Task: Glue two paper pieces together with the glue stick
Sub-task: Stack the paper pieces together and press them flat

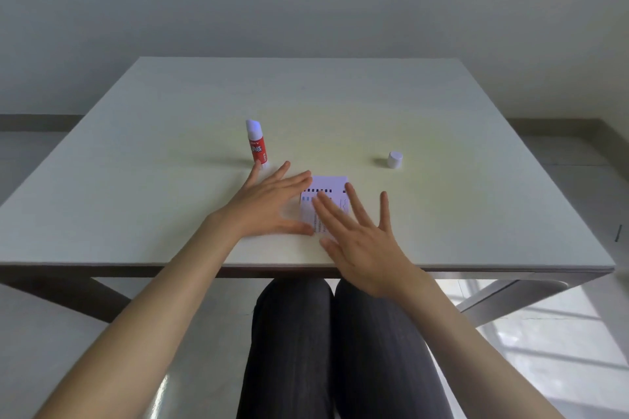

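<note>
The uncapped red-and-white glue stick (257,145) stands upright; its white cap (394,159) sits well apart to the right. The printed white paper (327,196) lies flat between them, nearer the front edge.

The table (170,133) top looks smooth and matt, a pale laminate. The printed paper (326,185) is thin and matt. The glue stick (257,146) has a glossy red plastic label; its cap (394,160) is smooth white plastic.
</note>
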`<state>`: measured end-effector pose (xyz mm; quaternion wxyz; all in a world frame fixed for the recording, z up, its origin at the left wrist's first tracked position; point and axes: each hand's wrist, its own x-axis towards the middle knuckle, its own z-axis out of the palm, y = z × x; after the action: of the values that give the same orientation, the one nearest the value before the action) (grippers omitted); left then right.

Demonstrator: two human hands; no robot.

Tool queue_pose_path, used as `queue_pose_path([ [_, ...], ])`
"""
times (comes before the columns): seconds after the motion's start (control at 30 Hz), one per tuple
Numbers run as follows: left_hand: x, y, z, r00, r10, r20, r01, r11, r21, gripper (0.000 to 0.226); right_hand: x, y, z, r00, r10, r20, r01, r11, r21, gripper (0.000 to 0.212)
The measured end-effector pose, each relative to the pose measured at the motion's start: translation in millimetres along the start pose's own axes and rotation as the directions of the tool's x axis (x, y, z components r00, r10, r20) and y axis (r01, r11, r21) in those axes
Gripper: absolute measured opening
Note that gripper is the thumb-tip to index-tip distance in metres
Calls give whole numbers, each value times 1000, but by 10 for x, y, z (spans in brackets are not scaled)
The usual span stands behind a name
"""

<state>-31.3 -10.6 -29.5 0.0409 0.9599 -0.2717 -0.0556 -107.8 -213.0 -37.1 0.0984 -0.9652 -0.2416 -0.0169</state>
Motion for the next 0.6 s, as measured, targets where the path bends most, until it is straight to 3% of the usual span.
queue_pose_path([
  [0.1, 19, -75, 37, 1000, -16, -6, 16, 1000, -25, 93, 144, 15, 60, 990, -69, 122, 72, 997, -20, 57],
  [0.27, 65, -99, 57, 999, -37, -9, 36, 996, -86, 98, 577, 347, -74, 976, 168, 141, -146, 977, -155, 54],
  [0.43, 53, -74, 69, 998, -55, 1, 55, 990, -132, 95, 373, 44, 120, 986, -65, 153, 77, 994, -73, 59],
  [0.6, 59, -68, 106, 996, -81, 21, 84, 980, -181, 100, 525, 367, -71, 974, 156, 167, -132, 981, -142, 55],
])
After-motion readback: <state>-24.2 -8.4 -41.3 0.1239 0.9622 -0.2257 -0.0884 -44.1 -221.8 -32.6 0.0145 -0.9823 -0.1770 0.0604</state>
